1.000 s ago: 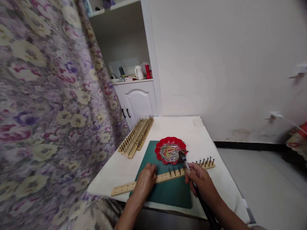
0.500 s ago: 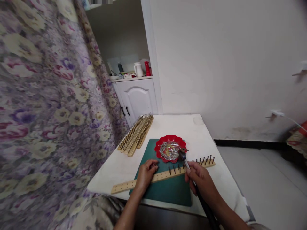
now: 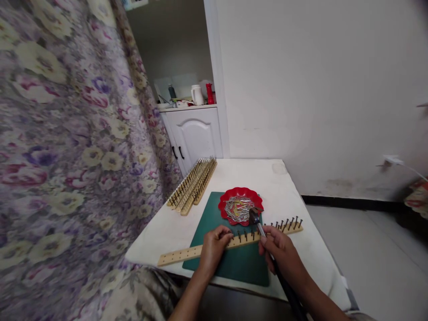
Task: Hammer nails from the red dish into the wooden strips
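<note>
A narrow wooden strip [image 3: 180,255] lies across a green cutting mat [image 3: 244,267], with holes along its left part and several nails [image 3: 245,235] standing in its right part. My left hand [image 3: 214,249] is over the strip's middle, thumb and fingers pinched around a nail, mostly hidden, just left of the standing ones. In my right hand [image 3: 281,249] is a hammer [image 3: 260,228], gripped by its handle, its head raised beside the red plate. That scalloped red plate [image 3: 227,196] holds a pile of loose silvery nails [image 3: 239,208].
Several wooden strips full of upright nails [image 3: 192,187] lie together at the table's back left. A white cloth covers the table [image 3: 254,171]. The floral curtain [image 3: 83,156] hangs on the left, and a white cabinet [image 3: 197,131] and wall stand behind.
My left hand has moved right along the strip to beside the standing nails, its fingers now pinched near the wood. My right hand keeps holding the hammer in much the same place.
</note>
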The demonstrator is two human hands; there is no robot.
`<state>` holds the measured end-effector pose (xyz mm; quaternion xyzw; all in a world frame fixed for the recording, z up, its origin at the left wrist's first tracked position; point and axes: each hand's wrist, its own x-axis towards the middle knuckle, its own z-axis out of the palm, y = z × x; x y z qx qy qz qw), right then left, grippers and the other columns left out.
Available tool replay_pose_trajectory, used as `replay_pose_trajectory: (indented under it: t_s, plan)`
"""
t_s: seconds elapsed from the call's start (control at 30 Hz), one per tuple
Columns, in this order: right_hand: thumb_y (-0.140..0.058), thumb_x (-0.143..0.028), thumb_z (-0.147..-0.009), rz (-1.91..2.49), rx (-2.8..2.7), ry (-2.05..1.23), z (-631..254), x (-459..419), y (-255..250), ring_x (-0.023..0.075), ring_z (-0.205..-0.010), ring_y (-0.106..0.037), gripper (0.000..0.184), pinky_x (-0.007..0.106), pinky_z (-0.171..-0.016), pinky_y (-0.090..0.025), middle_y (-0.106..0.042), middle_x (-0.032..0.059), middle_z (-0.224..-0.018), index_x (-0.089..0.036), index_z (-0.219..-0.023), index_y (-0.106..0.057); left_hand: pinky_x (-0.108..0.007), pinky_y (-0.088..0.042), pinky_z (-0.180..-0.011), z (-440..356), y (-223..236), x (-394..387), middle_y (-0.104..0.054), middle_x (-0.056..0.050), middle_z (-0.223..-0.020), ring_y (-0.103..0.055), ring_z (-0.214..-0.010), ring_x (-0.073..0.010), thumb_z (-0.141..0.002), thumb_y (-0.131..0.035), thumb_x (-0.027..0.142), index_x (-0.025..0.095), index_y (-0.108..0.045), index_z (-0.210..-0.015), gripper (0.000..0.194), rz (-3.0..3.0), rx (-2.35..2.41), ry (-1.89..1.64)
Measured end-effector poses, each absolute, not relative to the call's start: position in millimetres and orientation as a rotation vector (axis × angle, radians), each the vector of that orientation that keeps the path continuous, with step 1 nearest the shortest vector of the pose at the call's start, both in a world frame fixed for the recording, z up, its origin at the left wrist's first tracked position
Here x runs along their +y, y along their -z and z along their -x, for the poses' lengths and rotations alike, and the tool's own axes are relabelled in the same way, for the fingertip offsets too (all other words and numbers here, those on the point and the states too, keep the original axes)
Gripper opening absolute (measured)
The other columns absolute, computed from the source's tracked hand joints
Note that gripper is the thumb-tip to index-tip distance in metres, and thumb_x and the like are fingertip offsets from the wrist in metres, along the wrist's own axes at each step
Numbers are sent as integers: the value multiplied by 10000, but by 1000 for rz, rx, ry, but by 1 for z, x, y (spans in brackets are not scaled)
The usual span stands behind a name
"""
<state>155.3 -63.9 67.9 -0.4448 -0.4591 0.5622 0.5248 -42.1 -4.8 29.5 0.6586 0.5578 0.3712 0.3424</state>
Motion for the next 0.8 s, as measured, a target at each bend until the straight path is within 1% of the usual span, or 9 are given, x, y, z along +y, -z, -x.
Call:
replay_pose_trajectory:
  t_s: [0.13, 0.27, 0.43, 0.6, 0.8]
  plan:
    - [-569, -415, -794, 1075, -1099, -1356, -155, -65, -69, 47, -246, -387, 283, 164, -271, -256, -580, -70, -569, -183, -948, -518, -208, -363, -574, 42, -31, -4, -593, 13, -637, -526, -625, -136, -740, -554, 298, 163, -626, -700, 158, -1786, 1464, -951]
    - [-552, -398, -815, 1053, -1132, -1363, -154, -67, -71, 38, -243, -381, 253, 154, -272, -242, -586, -67, -576, -181, -940, -510, -211, -367, -585, 40, -28, -5, -613, 4, -659, -536, -636, -139, -747, -555, 295, 166, -634, -702, 158, -1844, 1470, -948]
    - [-548, -405, -820, 994, -1179, -1457, -145, -69, -69, 42, -244, -386, 272, 149, -270, -225, -584, -72, -552, -177, -964, -506, -210, -370, -593, 39, -22, -5, -618, 5, -668, -546, -652, -142, -755, -563, 309, 168, -639, -711, 167, -1835, 1476, -955]
    - [-534, -412, -820, 948, -1246, -1538, -129, -70, -66, 44, -240, -376, 291, 149, -269, -208, -569, -81, -536, -172, -983, -508, -201, -354, -574, 39, -20, -5, -592, 18, -625, -515, -614, -129, -746, -563, 292, 161, -635, -683, 163, -1833, 1473, -975]
    - [-521, -414, -828, 980, -1260, -1535, -121, -70, -65, 44, -243, -372, 291, 149, -271, -210, -560, -86, -549, -187, -1007, -503, -198, -343, -575, 39, -19, -5, -571, 22, -610, -507, -610, -125, -737, -551, 261, 160, -628, -662, 147, -1856, 1468, -979]
